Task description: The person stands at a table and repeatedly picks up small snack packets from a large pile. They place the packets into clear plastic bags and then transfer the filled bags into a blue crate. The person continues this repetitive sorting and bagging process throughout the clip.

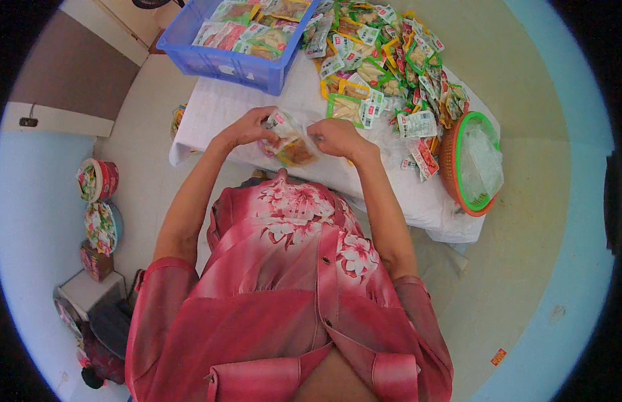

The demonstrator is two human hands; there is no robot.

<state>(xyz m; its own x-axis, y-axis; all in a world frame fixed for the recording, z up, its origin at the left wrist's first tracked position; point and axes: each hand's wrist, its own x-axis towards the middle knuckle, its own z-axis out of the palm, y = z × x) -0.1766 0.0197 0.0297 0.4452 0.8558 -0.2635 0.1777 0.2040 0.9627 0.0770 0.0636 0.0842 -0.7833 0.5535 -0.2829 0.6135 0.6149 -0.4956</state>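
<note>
Between my hands, over the table's near edge, is a clear plastic bag (289, 138) with several small food packets inside. My left hand (249, 128) grips the bag's left side, thumb in front. Curled fingers of my right hand (341, 138) pinch the bag's right side. A yellow-edged packet (297, 152) with brown contents shows at the bottom of the bag. Beyond my right hand a large heap of sealed food packets (371, 55) spreads over the white-covered table (215, 108). Closest to that hand in the heap is a green-edged packet (345, 108).
A blue plastic crate (225, 70) holding filled bags stands at the table's far left. An orange basket (447, 151) with a green one (461, 166) inside holds clear plastic bags (481, 161) at the right edge. A red bucket (107, 180) and a box (97, 264) line the left wall.
</note>
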